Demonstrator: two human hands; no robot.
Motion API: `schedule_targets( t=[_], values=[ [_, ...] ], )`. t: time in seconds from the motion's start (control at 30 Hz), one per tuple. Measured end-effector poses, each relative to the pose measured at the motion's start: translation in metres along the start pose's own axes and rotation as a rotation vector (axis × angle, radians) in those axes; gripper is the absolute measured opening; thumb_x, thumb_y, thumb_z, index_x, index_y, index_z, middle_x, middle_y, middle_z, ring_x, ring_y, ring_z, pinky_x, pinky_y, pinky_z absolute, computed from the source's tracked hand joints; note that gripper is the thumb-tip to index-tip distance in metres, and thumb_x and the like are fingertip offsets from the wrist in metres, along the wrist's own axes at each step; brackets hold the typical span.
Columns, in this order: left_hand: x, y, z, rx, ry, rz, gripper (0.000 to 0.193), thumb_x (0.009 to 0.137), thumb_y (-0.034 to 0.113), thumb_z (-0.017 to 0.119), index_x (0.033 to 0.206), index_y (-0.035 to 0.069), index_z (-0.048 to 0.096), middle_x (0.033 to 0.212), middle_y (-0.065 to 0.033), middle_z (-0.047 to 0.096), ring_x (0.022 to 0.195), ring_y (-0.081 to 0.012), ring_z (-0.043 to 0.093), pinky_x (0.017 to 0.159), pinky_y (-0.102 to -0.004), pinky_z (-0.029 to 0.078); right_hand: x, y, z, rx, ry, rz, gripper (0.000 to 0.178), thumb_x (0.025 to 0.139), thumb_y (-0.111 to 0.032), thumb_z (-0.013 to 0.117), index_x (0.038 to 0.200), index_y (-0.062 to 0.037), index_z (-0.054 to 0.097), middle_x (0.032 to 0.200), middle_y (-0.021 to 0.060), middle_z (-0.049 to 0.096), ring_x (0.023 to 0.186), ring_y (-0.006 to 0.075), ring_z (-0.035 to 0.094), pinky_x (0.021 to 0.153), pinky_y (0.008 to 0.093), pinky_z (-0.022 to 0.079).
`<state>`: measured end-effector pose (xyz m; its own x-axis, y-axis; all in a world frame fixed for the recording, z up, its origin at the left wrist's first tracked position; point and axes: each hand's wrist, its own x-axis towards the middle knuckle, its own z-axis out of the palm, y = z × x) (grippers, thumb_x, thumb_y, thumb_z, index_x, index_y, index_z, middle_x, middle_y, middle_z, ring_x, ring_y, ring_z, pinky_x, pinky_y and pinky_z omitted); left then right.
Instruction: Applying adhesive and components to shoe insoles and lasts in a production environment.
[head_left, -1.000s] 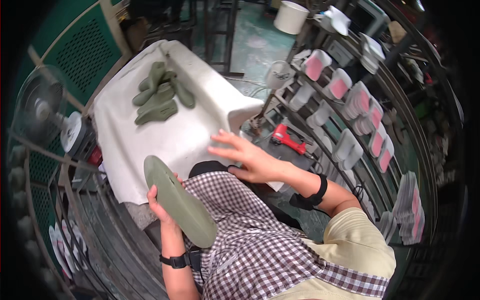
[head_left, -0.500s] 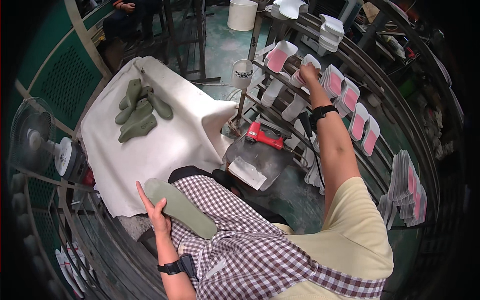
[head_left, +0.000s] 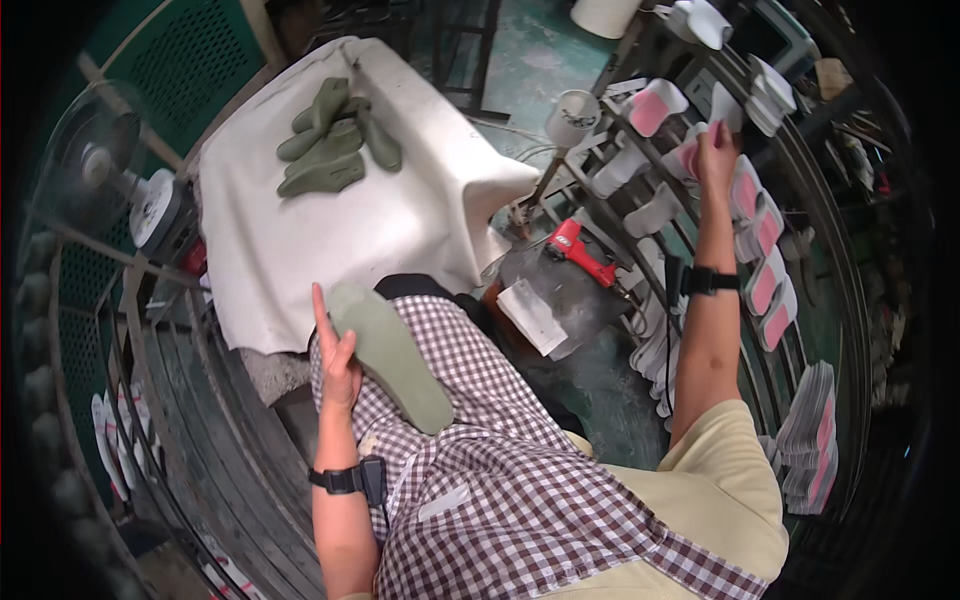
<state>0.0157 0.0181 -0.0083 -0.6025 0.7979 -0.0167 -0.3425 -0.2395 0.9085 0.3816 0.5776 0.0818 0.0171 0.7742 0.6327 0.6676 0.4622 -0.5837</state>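
Observation:
My left hand (head_left: 340,368) grips an olive-green shoe last (head_left: 398,352) over my lap, its flat sole side turned up. The thumb rests along the last's edge and the index finger points upward. At the rack on the right, my right arm is stretched far out, and my right hand (head_left: 716,165) pinches a white insole (head_left: 727,106) with pink on it. The insole stands up beyond my fingertips, next to a stack of pink-and-white insoles (head_left: 684,158). Whether it is a single insole cannot be made out.
Several more green lasts (head_left: 325,150) lie piled on the white-covered table (head_left: 250,270). A red power tool (head_left: 583,255) and a white paper (head_left: 532,316) rest on a dark stool. Metal racks (head_left: 640,140) hold more insole stacks (head_left: 808,435). A fan (head_left: 98,165) stands left.
The view has turned, so table and rack sit farther right and the table higher. The insole at my right hand now stands more upright above the stack. My left hand keeps hold of the last.

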Motion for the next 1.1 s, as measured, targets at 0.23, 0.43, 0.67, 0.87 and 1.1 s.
schedule_targets(
  t=[0.23,0.43,0.67,0.87,1.1],
  values=[
    [0.009,-0.023,-0.004,0.209,-0.052,0.133,0.108,0.090,0.066,0.059,0.162,0.013,-0.001,0.162,-0.0173,0.021,0.148,-0.0284,0.026,0.120,-0.0396,0.022,-0.330,-0.267,-0.042,0.639,-1.117,-0.219,0.067,0.084,-0.006,0.067,0.147,-0.0032,0.047,0.162,0.0278,0.018,0.151,0.0404,0.021,0.120,0.0444,0.022],
    [-0.001,-0.013,-0.007,0.328,-0.004,0.145,0.092,0.091,0.035,0.068,0.162,0.015,0.013,0.154,-0.0167,0.036,0.141,-0.0273,0.037,0.117,-0.0393,0.028,-0.430,-0.292,-0.035,0.596,-1.218,-0.356,0.080,0.088,-0.005,0.067,0.157,-0.0065,0.027,0.162,0.0323,0.002,0.149,0.0510,0.014,0.118,0.0498,0.027],
    [-0.004,-0.015,-0.012,0.422,-0.002,0.183,0.040,0.088,0.017,0.071,0.127,0.010,0.067,0.129,-0.0120,0.054,0.124,-0.0256,0.051,0.108,-0.0365,0.037,-0.442,-0.295,-0.036,0.608,-1.215,-0.328,0.082,0.089,-0.007,0.067,0.159,-0.0078,0.023,0.161,0.0334,-0.002,0.149,0.0531,0.011,0.117,0.0524,0.027],
    [-0.005,-0.016,-0.013,0.556,-0.044,0.251,0.030,0.086,0.018,0.073,0.115,0.013,0.070,0.122,-0.0161,0.053,0.118,-0.0308,0.052,0.106,-0.0395,0.041,-0.437,-0.298,-0.039,0.587,-1.237,-0.326,0.081,0.089,-0.005,0.066,0.158,-0.0079,0.023,0.161,0.0333,-0.002,0.148,0.0532,0.014,0.116,0.0516,0.031],
    [-0.007,0.011,-0.006,0.745,-0.161,0.072,0.066,0.067,0.027,0.088,0.125,0.013,0.061,0.128,-0.0169,0.048,0.126,-0.0338,0.047,0.110,-0.0438,0.037,-0.439,-0.293,-0.036,0.605,-1.216,-0.318,0.082,0.087,-0.005,0.069,0.157,-0.0080,0.027,0.161,0.0313,0.001,0.148,0.0524,0.016,0.115,0.0521,0.032]
  ],
)
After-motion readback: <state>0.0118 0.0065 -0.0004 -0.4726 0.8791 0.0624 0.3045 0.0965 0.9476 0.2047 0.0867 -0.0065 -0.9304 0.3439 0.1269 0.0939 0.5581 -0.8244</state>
